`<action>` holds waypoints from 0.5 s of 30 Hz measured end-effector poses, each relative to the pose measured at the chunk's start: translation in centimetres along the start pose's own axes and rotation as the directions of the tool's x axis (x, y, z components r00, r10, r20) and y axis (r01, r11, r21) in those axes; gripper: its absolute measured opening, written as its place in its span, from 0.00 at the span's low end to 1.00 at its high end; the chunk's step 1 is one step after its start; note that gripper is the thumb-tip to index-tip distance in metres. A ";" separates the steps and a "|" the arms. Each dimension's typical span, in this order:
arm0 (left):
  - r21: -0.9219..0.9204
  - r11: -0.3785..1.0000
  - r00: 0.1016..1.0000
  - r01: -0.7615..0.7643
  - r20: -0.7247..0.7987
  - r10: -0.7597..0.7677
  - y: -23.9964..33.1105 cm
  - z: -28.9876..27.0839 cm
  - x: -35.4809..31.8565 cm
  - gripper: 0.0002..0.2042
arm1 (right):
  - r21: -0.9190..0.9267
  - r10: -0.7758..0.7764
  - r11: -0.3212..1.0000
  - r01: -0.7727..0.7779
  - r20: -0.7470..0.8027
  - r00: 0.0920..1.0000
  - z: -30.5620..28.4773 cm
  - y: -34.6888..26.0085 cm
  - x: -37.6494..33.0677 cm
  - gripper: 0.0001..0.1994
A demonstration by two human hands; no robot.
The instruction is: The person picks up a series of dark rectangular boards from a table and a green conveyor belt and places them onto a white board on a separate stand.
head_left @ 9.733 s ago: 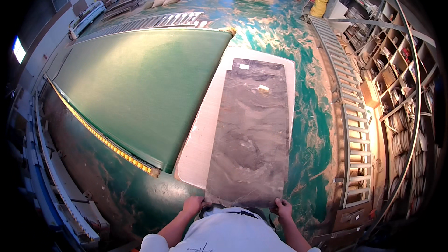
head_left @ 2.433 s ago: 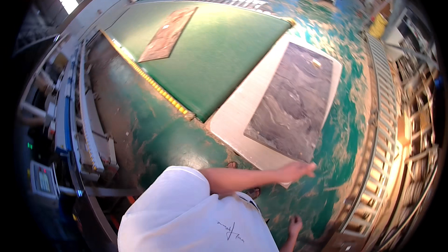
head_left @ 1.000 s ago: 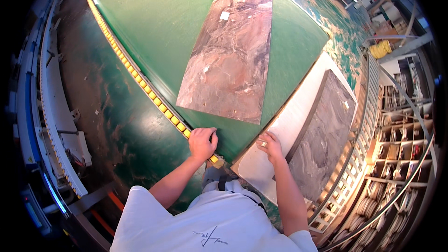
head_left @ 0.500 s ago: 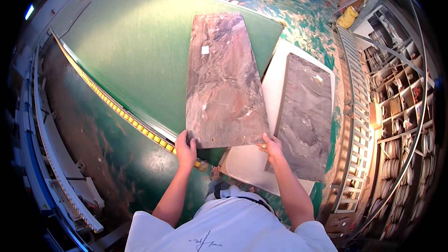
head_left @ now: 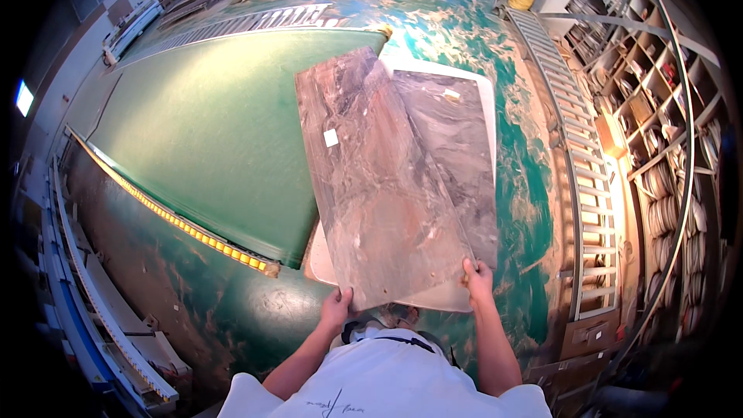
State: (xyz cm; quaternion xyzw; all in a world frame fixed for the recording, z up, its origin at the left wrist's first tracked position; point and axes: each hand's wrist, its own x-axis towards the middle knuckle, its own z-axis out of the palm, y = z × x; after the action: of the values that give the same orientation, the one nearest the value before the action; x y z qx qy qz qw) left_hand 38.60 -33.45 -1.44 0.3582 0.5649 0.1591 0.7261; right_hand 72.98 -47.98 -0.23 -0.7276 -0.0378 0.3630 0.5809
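A long marble-patterned panel, reddish brown and grey with a small white label, is held between my hands by its near end. My left hand grips the near left corner, thumb on top. At the near right corner my right hand is closed on the edge, thumb up and fingers partly hidden beneath. Partly covered by this panel, a second grey marbled panel with a pale label lies on a white board. The held panel's far end overlaps the right side of the green table.
A wide green conveyor table fills the left, its near edge lined with yellow rollers. A metal roller rack and shelves of coiled edging strips stand at the right. Dust streaks the green floor.
The held panel has moved right and nearer to me, off most of the green table and over the second panel. Both hands moved with it, and my view has shifted.
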 end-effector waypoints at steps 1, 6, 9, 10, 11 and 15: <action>0.014 1.000 1.000 0.011 0.012 -0.011 -1.1 0.8 -0.4 0.23 | 0.004 -0.005 1.000 0.005 -0.002 1.000 -2.1 1.1 -0.8 0.17; 0.116 0.993 0.997 -0.002 0.072 -0.006 -6.2 1.5 -2.1 0.24 | 0.081 0.071 0.994 -0.072 0.014 0.997 -9.4 6.0 -6.1 0.17; 0.282 0.957 0.997 -0.073 0.037 0.065 -6.8 0.7 -1.8 0.23 | 0.148 0.116 0.982 -0.115 0.004 0.993 -10.4 8.3 -9.3 0.17; 0.303 0.950 0.997 -0.079 0.031 0.073 -6.4 0.6 -1.6 0.23 | 0.164 0.130 0.978 -0.128 -0.002 0.992 -10.3 9.0 -10.1 0.17; 0.326 0.942 0.997 -0.077 0.026 0.073 -5.3 1.0 -2.0 0.24 | 0.180 0.152 0.973 -0.147 -0.013 0.988 -10.3 9.8 -11.1 0.17; 0.388 0.914 0.993 -0.119 0.063 0.102 -3.2 1.0 -1.1 0.24 | 0.245 0.264 0.938 -0.246 -0.042 0.964 -9.1 11.8 -12.4 0.15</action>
State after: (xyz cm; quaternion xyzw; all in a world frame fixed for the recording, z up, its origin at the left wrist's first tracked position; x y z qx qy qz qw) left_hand 38.66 -36.73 -2.82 0.5304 0.5491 0.0764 0.6414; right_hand 64.81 -65.10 -3.96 -0.6644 0.1223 0.4098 0.6129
